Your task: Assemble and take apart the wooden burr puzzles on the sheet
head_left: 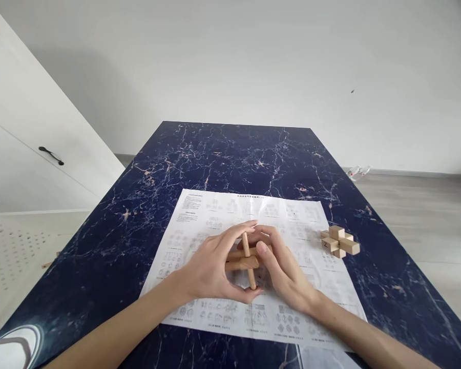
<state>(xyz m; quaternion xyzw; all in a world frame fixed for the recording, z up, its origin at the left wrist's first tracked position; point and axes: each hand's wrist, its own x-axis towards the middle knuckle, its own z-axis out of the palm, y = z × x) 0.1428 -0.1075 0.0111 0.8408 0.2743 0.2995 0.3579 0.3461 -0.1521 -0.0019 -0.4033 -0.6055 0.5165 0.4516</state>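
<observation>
Above a printed instruction sheet (pixel 200 225), both hands hold a wooden stick puzzle (pixel 241 263) made of crossing rods. My left hand (pixel 211 261) curves round its left side, with the thumb at the lower end of the upright rod and the fingers near its top. From the right, my right hand (pixel 286 271) closes on the puzzle, its thumb pressed against the end of a cross rod. The palms and fingers hide part of the puzzle. An assembled wooden burr puzzle (pixel 338 242) of interlocking blocks rests by the sheet's right edge.
The dark blue marbled table (pixel 230 159) extends to a pale wall. A white cabinet (pixel 19 138) with a black handle stands at left, above a perforated white surface (pixel 15 251). A round white object (pixel 17 346) sits at the lower left. Clear items (pixel 358 172) lie beyond the table's right edge.
</observation>
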